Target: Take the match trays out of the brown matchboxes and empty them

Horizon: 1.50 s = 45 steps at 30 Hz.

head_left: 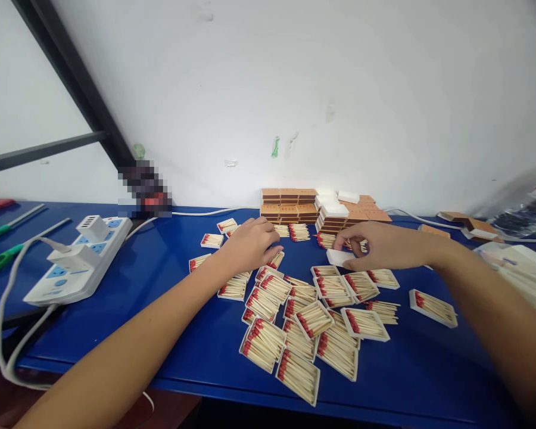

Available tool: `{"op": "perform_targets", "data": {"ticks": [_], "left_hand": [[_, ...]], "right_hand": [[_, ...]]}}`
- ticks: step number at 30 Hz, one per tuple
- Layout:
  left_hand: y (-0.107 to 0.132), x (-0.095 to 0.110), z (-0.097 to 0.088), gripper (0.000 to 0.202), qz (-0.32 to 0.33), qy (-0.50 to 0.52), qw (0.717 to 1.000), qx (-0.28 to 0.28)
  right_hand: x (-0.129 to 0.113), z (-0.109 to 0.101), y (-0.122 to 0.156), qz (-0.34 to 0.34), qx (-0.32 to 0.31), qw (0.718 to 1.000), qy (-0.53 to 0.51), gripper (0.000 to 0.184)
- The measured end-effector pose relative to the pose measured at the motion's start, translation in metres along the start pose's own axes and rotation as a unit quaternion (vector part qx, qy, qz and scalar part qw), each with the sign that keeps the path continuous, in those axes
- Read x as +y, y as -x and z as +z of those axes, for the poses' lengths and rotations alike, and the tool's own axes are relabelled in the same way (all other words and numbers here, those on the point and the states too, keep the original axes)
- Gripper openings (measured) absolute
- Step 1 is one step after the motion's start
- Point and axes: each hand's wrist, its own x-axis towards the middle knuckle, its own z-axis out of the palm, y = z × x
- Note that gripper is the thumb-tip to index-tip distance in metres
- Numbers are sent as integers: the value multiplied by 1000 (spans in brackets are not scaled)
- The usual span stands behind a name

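My right hand (pixel 375 245) pinches a small white matchbox tray (pixel 338 257) between thumb and fingers, just above the blue table. Beside it lie loose red-headed matches (pixel 325 240). My left hand (pixel 249 243) is over the trays on the left, fingers loosely bent and thumb apart; nothing shows in it, though its underside is hidden. Filled matchbox trays (pixel 298 376) lie spread and overlapping in front of both hands. One filled tray (pixel 433 308) sits apart on the right. Small bundles of matches (pixel 299 232) lie between the hands, toward the back.
Brown matchbox sleeves (pixel 288 213) are stacked against the wall, with white trays (pixel 334 210) on top. A power strip (pixel 81 262) with cables and green-handled tools (pixel 2 260) are at left. More sleeves (pixel 481 229) and plastic bags (pixel 524 208) lie at right.
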Motion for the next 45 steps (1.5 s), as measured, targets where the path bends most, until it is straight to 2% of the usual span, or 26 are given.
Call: {"op": "perform_targets", "data": {"ticks": [8, 14, 21, 29, 33, 38, 41, 45], "left_hand": [[0, 0, -1, 27, -2, -1, 1000, -3], [0, 1, -1, 27, -2, 1, 1000, -4], [0, 1, -3, 28, -4, -1, 1000, -12], [0, 2, -4, 27, -9, 2, 1000, -15], [0, 2, -4, 27, -1, 0, 1000, -7], [1, 1, -3, 26, 3, 4, 1000, 1], [1, 1, -2, 26, 3, 6, 1000, 2], [1, 1, -1, 26, 3, 6, 1000, 1]], "right_hand": [[5, 1, -3, 16, 9, 1000, -6, 41], [9, -3, -1, 21, 13, 1000, 7, 34], [7, 1, -4, 31, 23, 999, -5, 43], [9, 0, -4, 16, 27, 999, -14, 44], [14, -6, -1, -17, 57, 997, -45, 42], [33, -26, 8, -1, 84, 989, -119, 54], [43, -37, 16, 26, 146, 973, -178, 57], [52, -41, 18, 77, 306, 922, -224, 59]]}}
